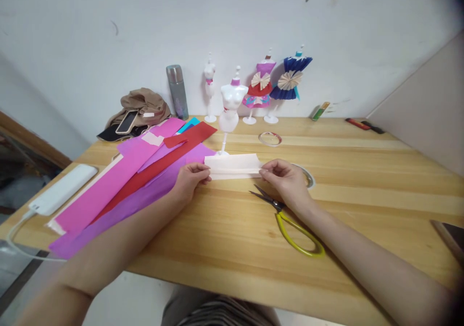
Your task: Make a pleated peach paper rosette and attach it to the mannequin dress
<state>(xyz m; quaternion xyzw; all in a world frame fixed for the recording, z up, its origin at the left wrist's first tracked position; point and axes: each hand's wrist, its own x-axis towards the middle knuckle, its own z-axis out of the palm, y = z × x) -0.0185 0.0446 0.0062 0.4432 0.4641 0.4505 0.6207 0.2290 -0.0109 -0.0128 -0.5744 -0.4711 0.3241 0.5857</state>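
Note:
A folded strip of pale pink paper point(232, 166) lies on the wooden table point(232, 229) in front of me. My left hand point(190, 179) pinches its left end and my right hand point(284, 180) pinches its right end, fingers closed on the paper. Yellow-handled scissors point(290, 224) lie just below my right wrist. A white doll mannequin point(231, 108) stands right behind the strip.
Long pink, purple and red paper sheets point(137, 176) lie to the left. A tape roll point(270, 138), three more mannequins, two wearing paper dresses point(261, 86), a grey flask point(177, 92), a brown cloth with a phone point(139, 108), and a white power bank point(63, 188) are around.

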